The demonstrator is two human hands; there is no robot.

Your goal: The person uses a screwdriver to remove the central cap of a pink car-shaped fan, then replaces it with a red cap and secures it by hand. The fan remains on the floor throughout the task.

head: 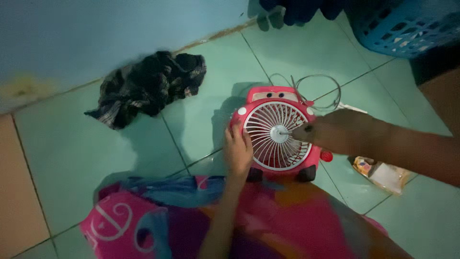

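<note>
Colourful cloth [249,220], hands on fan [278,129], blue basket [407,24]

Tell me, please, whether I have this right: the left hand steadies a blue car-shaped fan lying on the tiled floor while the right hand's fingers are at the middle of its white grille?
Not quite: the fan is pink-red, not blue, as the head view shows. The rest stands: the left hand rests on its left edge on the tiled floor, and the right hand has its fingers at the middle of the white grille.
</note>
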